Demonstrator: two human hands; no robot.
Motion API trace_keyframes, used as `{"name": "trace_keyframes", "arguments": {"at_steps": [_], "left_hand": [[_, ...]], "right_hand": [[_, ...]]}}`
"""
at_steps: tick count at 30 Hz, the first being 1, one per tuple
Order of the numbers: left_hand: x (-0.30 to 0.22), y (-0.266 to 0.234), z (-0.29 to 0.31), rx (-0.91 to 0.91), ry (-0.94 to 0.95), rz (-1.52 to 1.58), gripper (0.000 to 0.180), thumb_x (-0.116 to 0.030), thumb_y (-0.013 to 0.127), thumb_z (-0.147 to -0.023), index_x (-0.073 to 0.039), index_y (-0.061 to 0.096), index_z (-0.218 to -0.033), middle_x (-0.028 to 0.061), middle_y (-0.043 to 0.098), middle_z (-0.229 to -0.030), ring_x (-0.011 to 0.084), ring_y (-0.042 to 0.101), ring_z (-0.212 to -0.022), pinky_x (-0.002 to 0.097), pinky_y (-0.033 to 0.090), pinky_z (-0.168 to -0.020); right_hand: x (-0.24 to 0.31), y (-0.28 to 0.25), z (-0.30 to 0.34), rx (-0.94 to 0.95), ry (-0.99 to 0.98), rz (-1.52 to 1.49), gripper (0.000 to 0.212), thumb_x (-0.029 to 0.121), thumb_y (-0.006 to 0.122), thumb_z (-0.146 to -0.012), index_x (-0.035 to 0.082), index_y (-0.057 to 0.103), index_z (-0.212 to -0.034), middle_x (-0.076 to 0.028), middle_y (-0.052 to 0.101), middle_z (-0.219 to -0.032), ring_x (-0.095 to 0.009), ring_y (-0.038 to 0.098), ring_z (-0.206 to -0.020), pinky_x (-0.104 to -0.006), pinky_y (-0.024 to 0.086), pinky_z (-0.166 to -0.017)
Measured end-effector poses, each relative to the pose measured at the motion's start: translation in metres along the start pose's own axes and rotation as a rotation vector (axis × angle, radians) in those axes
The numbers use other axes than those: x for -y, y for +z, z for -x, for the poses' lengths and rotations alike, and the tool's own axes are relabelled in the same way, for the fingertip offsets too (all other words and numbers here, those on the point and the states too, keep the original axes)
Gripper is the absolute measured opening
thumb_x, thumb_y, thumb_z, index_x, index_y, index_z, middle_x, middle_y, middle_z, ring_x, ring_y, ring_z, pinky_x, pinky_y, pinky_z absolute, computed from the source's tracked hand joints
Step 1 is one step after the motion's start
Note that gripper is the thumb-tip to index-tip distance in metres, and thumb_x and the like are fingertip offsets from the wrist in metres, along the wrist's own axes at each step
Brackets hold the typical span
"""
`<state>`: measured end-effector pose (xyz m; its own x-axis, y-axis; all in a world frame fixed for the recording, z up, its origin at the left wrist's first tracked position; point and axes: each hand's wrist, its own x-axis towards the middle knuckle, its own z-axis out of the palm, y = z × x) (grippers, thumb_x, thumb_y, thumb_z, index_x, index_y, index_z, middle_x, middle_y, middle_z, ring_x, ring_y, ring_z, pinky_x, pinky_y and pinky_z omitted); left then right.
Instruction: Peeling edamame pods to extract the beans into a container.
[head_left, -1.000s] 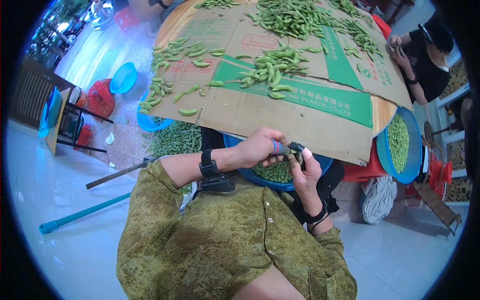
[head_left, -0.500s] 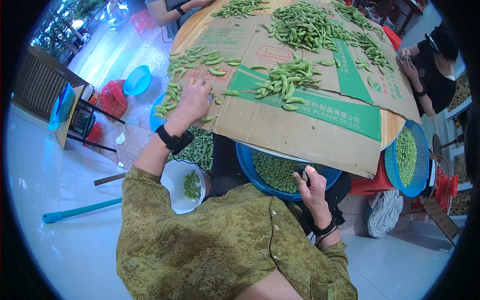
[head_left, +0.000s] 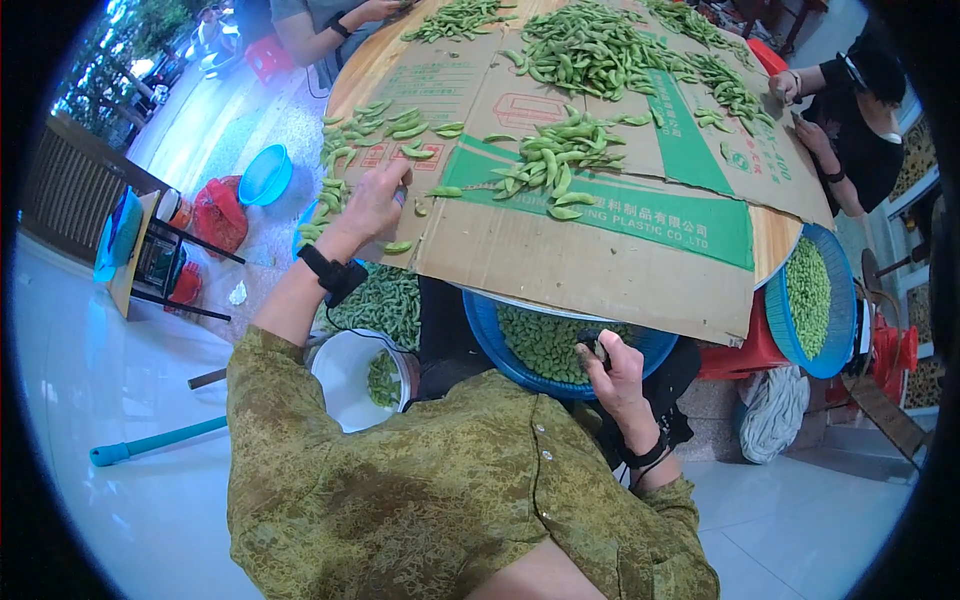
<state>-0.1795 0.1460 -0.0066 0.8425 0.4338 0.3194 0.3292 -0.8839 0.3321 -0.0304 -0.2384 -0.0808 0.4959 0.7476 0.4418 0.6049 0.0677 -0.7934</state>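
My left hand (head_left: pixel 375 205) rests at the left edge of the cardboard (head_left: pixel 480 245), its fingers curled down beside scattered green bean pods (head_left: pixel 335 165). Whatever those fingertips pinch, if anything, is hidden. Over a blue basin (head_left: pixel 478 320) of shelled green beans (head_left: pixel 540 345), my right hand (head_left: pixel 620 380) is closed with thumb and forefinger together. Something small and dark shows at its fingertips, too small to name. A loose pile of bean pods (head_left: pixel 555 160) lies on the cardboard to the right of my left hand.
A larger pod heap (head_left: pixel 590 50) covers the far cardboard. Below left stand a white bucket (head_left: pixel 340 385) and a mass of pods (head_left: pixel 385 305). Another blue basket (head_left: pixel 840 310) of beans is at right. One person (head_left: pixel 860 130) sits at right; another person's arm (head_left: pixel 320 40) shows at far left.
The view has shifted slightly. My left hand stays by the pods at the cardboard's left edge, its fingers curled lower. My right hand remains closed over the basin.
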Motion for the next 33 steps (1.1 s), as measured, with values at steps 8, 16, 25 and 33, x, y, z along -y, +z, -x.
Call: {"name": "trace_keyframes", "arguments": {"at_steps": [8,16,25,33], "left_hand": [[-0.021,0.007,-0.045,0.046,0.239,-0.246,0.017,-0.006,0.06,-0.074,-0.002,0.058,-0.091,0.0162,0.057,-0.089,0.0359,0.055,-0.088,0.0439,0.044,-0.077],[-0.086,0.059,-0.077,0.136,0.267,0.058,0.019,-0.009,0.061,-0.074,0.0,0.059,-0.092,0.0181,0.059,-0.09,0.0359,0.056,-0.091,0.043,0.045,-0.078],[-0.118,0.042,-0.052,0.242,0.037,0.347,0.015,-0.007,0.063,-0.077,0.002,0.062,-0.089,0.0149,0.061,-0.083,0.0223,0.06,-0.077,0.0329,0.047,-0.07],[-0.184,0.052,0.011,0.572,-0.133,1.141,0.016,-0.006,0.057,-0.088,0.002,0.06,-0.102,0.0048,0.063,-0.09,0.0097,0.056,-0.084,0.0267,0.048,-0.075]], "right_hand": [[0.0,0.001,0.0,0.007,0.011,-0.004,0.019,0.002,0.07,-0.079,0.0,0.051,-0.086,-0.009,0.04,-0.056,-0.019,0.041,-0.045,-0.0302,0.034,-0.043],[0.011,-0.002,-0.003,0.082,0.043,-0.038,0.013,0.003,0.063,-0.083,-0.001,0.051,-0.088,-0.009,0.042,-0.059,-0.023,0.044,-0.049,-0.0324,0.036,-0.046],[0.009,-0.003,-0.004,0.064,0.233,-0.275,0.038,0.005,0.044,-0.094,-0.003,0.047,-0.131,0.002,0.05,-0.067,-0.006,0.045,-0.051,-0.0205,0.036,-0.046],[0.027,0.004,-0.029,-0.067,0.451,-0.781,0.04,0.014,0.044,-0.098,0.0,0.042,-0.136,-0.001,0.052,-0.072,-0.006,0.045,-0.049,-0.0193,0.035,-0.043]]}}
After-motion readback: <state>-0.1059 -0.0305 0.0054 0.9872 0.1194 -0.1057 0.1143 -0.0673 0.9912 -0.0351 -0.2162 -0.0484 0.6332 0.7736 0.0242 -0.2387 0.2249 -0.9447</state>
